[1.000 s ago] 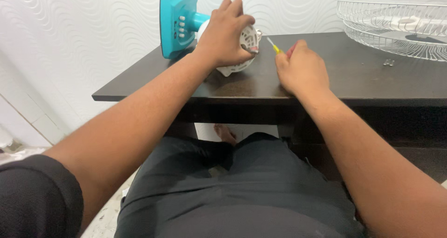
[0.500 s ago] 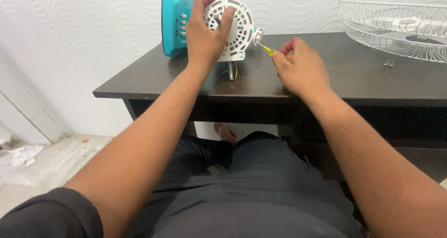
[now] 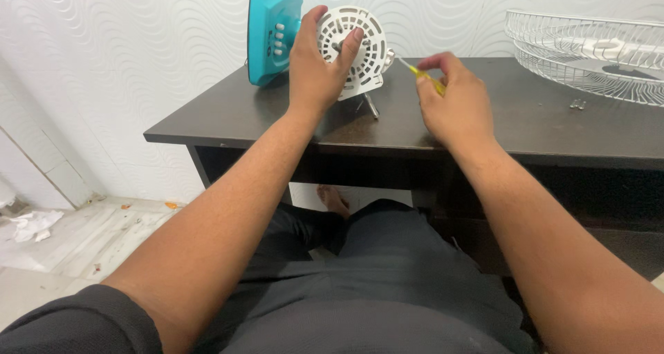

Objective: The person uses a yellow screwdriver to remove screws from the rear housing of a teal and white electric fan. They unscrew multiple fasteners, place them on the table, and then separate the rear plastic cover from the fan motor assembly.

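Your left hand (image 3: 315,67) is clamped on the round white slotted plastic motor housing (image 3: 354,49), fingers spread over its face, holding it on edge above the dark wooden table (image 3: 228,115). Your right hand (image 3: 453,101) pinches a slim yellow-handled screwdriver (image 3: 423,74), its tip at the housing's rim. The housing looks light, stiff and brittle at the slots, so grip the rim. It joins a turquoise plastic fan base (image 3: 273,29); a white wire fan guard (image 3: 588,46) lies well apart.

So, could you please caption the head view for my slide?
Left hand steadies a white fan motor housing; right hand holds a yellow screwdriver beside it.
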